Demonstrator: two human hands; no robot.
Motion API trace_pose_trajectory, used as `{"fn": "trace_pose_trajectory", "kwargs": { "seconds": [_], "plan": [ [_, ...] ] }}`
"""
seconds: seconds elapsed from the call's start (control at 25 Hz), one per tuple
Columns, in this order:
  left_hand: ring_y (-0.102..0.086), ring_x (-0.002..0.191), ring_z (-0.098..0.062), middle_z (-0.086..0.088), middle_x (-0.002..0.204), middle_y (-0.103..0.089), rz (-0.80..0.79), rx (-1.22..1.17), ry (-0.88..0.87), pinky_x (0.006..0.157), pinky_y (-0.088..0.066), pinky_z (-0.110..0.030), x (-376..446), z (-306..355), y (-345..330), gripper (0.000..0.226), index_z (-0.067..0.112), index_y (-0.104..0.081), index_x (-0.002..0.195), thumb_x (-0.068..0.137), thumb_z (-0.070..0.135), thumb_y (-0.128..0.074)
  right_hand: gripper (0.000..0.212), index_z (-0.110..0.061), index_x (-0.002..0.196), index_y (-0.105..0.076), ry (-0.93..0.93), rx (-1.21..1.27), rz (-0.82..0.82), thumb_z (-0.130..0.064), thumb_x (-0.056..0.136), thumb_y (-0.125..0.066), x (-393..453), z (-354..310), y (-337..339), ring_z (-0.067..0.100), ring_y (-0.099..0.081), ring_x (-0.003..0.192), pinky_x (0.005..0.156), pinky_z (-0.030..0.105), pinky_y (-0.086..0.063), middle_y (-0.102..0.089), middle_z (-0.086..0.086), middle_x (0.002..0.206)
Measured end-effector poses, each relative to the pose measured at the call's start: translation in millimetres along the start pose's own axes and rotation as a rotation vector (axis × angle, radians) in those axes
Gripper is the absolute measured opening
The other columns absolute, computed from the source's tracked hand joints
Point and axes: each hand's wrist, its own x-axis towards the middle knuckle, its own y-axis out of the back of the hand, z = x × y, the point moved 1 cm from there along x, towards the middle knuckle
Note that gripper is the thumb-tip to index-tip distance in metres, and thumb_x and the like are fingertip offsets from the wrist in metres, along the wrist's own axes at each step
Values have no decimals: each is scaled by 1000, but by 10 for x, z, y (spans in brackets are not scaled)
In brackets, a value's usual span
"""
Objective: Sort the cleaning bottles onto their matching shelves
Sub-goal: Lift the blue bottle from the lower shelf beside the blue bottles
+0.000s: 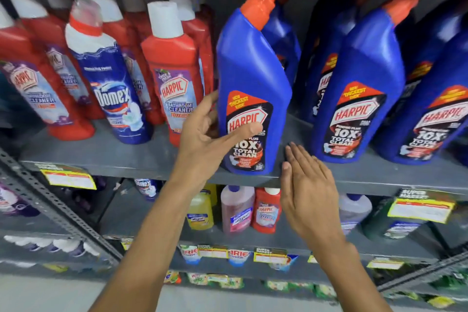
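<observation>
Now at the shelf. Left hand wraps the blue bottle, thumb across its label, fingers behind, seemingly steadying it upright at the front edge. Right hand is flat, open, empty, just beside the bottle's base. Bottle stands between the red bottles and other blue bottles, so it likely belongs right.
</observation>
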Motion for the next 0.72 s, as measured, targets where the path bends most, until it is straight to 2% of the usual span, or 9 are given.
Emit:
{"fn": "trace_pose_trajectory", "kwargs": {
  "seconds": [0.28, 0.72],
  "plan": [
    [-77, 111, -14, -5, 126, -79, -51, 32, -9, 88, -63, -25, 184, -118, -26, 64, 15, -61, 139, 83, -1, -85, 52, -2, 145, -63, -47, -29, 25, -28, 110, -35, 8, -64, -11, 25, -58, 146, 124, 44, -40, -62, 12, 154],
    [-77, 112, -17, -6, 128, -77, -79, 41, -2, 86, -64, -26, 408, -259, -133, 65, 16, -58, 144, 86, 4, -85, 54, -5, 148, -61, -79, -22, 24, -30, 110, -33, 11, -94, -28, 23, -56, 148, 125, 46, -40, -61, 10, 155]
  ]
}}
